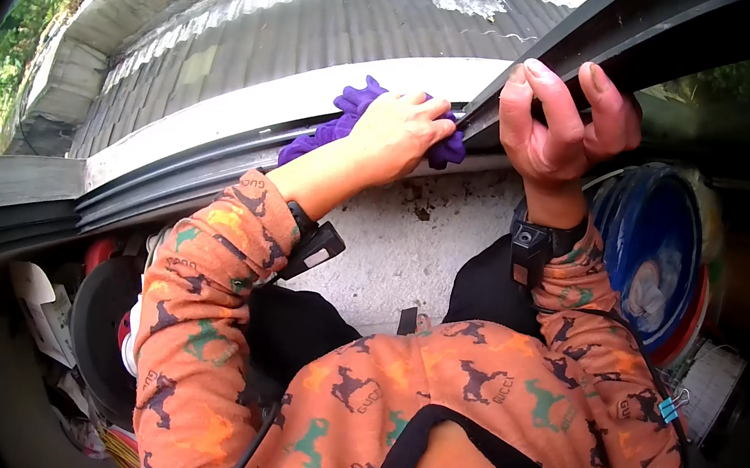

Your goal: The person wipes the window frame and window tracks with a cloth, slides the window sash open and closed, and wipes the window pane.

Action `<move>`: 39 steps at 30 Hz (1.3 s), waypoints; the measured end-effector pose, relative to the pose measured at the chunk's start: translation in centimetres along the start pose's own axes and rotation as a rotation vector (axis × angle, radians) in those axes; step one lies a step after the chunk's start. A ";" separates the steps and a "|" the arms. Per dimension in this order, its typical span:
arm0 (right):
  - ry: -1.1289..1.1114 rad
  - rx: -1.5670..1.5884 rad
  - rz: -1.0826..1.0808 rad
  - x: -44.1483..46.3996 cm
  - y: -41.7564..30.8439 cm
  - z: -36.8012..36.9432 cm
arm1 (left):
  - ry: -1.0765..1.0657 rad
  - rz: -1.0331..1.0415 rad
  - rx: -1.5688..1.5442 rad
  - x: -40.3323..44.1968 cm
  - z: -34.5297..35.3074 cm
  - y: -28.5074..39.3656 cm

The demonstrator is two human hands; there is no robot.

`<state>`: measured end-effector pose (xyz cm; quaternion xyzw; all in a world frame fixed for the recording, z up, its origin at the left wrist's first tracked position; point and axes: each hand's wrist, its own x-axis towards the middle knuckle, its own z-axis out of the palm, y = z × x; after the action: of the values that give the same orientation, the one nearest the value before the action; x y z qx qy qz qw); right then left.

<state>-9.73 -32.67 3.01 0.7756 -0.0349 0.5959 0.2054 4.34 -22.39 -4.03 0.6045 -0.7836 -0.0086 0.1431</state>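
Observation:
My left hand (404,132) is closed on a bunched purple cloth (320,137). It presses the cloth against the dark window track, where the upright edge of the window sash (509,81) meets it. Parts of the cloth stick out on both sides of the fingers. My right hand (564,131) is raised beside the sash with the palm turned up. Its fingers are bent but apart, and nothing shows between them. A small black device (529,254) is strapped to my right wrist, and another black device (314,250) to my left wrist.
Beyond the white outer ledge (189,134) lies a corrugated roof (277,41). A blue round tub (644,241) stands at my right. Left of me are a dark round pan-like object (103,321) and some white boxes (43,309). Window track rails (153,191) run along the sill.

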 end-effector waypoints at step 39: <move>0.190 0.101 0.089 0.3 -0.5 1.3 | -0.127 -0.219 -0.112 -2.0 -2.6 -0.7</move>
<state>-8.30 -32.63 2.94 0.7225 -0.0194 0.6764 0.1419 6.06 -20.30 -2.06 0.6758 -0.7186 -0.1062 0.1249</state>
